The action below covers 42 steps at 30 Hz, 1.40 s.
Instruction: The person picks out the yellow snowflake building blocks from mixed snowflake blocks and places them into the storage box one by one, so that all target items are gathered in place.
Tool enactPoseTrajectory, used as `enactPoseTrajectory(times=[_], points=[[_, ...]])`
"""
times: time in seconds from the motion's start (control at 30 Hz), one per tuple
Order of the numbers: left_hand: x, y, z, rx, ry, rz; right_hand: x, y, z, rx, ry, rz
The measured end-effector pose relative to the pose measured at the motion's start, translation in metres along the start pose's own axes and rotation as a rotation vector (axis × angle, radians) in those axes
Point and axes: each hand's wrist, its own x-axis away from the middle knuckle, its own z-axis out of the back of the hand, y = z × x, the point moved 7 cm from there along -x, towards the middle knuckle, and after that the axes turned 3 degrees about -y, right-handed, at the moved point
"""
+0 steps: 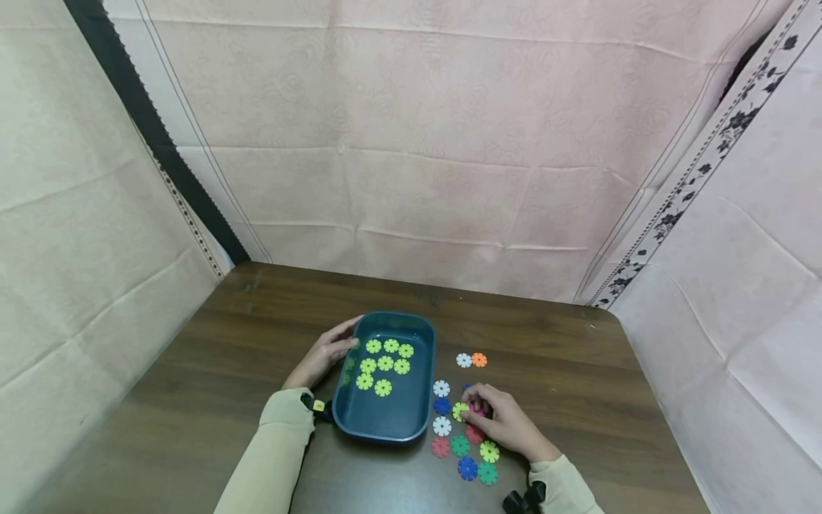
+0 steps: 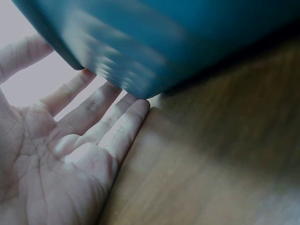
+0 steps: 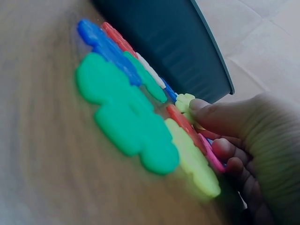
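My left hand holds the left side of a deep blue-green plastic tray, thumb over the rim and fingertips against the outer wall. Inside the tray lie several yellow-green flower-shaped discs. To the right of the tray, my right hand pinches one yellow-green flower-shaped disc between thumb and fingers. Under and around that hand are a pink disc, a red disc and another yellow-green disc. A blue disc is partly hidden behind the fingers.
Beside the tray's right wall lie white, blue, red and green discs. Farther back sit a white disc and an orange disc. Pale cloth hangs around the brown wooden table.
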Motion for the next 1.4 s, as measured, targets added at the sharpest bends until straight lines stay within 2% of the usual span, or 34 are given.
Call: enactPoseTrajectory(times=[0.7,1.03,1.23,1.4], points=[[0.004,0.001,-0.002,0.010,-0.008,0.003,0.001,0.000,-0.001,-0.037,0.038,0.002],[0.000,0.003,-0.001,0.000,-0.003,0.004,-0.003,-0.002,0.004,-0.058,0.077,0.019],[0.000,0.005,-0.001,0.000,-0.007,-0.011,-0.007,-0.006,0.011,-0.070,0.105,0.008],[0.001,0.003,-0.002,-0.002,-0.012,-0.008,-0.012,-0.010,0.017,-0.091,0.128,-0.035]])
